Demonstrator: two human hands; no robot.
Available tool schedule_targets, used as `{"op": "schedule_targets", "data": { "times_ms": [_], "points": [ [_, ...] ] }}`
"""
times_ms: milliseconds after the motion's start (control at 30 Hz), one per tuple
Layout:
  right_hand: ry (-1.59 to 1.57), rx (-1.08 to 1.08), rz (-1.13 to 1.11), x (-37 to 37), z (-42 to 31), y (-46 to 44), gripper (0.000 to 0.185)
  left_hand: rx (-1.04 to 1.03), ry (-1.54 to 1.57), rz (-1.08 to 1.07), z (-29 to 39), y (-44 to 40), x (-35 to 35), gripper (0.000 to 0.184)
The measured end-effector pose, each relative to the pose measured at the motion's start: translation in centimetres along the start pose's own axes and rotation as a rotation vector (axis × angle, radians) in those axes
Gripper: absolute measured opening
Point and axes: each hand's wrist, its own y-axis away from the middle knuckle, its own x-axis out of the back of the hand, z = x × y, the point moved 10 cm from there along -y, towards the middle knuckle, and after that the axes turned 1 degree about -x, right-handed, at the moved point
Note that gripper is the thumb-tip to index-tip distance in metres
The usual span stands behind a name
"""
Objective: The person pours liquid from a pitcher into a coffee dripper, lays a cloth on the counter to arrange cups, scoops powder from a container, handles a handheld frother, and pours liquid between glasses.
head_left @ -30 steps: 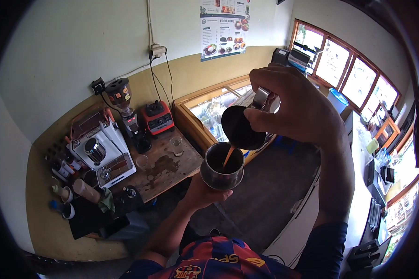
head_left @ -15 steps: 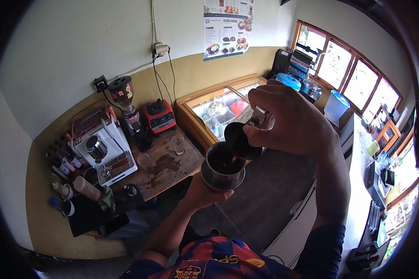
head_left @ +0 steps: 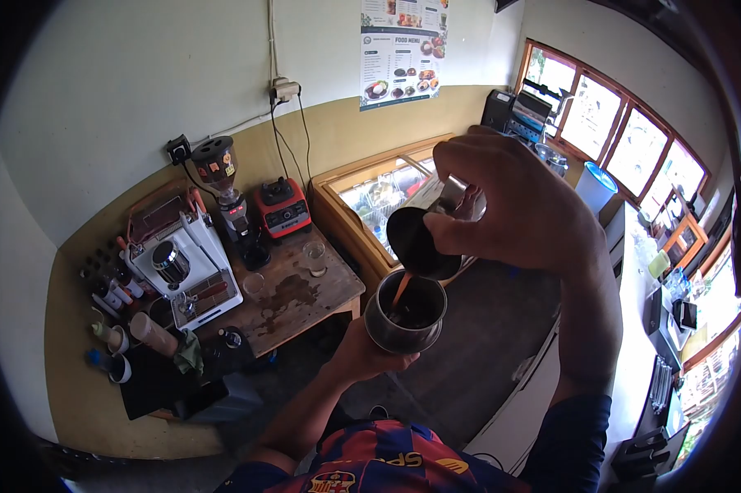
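My left hand (head_left: 362,355) is wrapped round a rounded metal cup (head_left: 403,330) from below, with dark liquid inside. Above it, my right hand (head_left: 510,205) pinches a tilted dark metal jug (head_left: 424,246) by what looks like a shiny handle. A thin stream of brown liquid (head_left: 401,292) runs from the jug's lip into the cup. The two vessels are apart, the jug over the cup's far rim.
To the left, a wooden counter (head_left: 338,283) bears an espresso machine (head_left: 181,271), a coffee grinder (head_left: 227,193), a red blender base (head_left: 283,207) and a glass (head_left: 314,257). Behind my hands stands a glass-topped display case (head_left: 350,193). A long white counter (head_left: 625,329) runs along the right.
The cup in my left hand has moved down and slightly right, widening its gap from the jug. The jug is tipped further, and the brown stream is longer and thicker.
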Motion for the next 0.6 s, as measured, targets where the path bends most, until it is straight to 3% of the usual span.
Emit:
{"op": "schedule_targets", "data": {
  "times_ms": [133,267,400,500,600],
  "points": [
    [-0.062,-0.06,0.009,0.6,0.3,0.2,0.036,-0.001,-0.02,0.013,0.2,0.2,0.0,0.084],
    [-0.022,0.016,0.087,0.4,0.3,0.5,0.033,0.007,-0.023,0.036,0.4,0.5,0.2,0.084],
    [-0.012,-0.013,0.047,-0.2,0.2,1.3,0.032,-0.047,-0.002,0.109,0.7,0.7,0.9,0.055],
    [-0.013,-0.031,0.003,-0.8,0.0,1.7,0.03,0.011,-0.048,0.077,-0.6,1.1,1.1,0.082],
    [-0.041,-0.049,-0.031,-1.3,-0.1,2.0,0.03,-0.034,-0.004,0.128,0.4,1.2,1.3,0.057]
  ]
}}
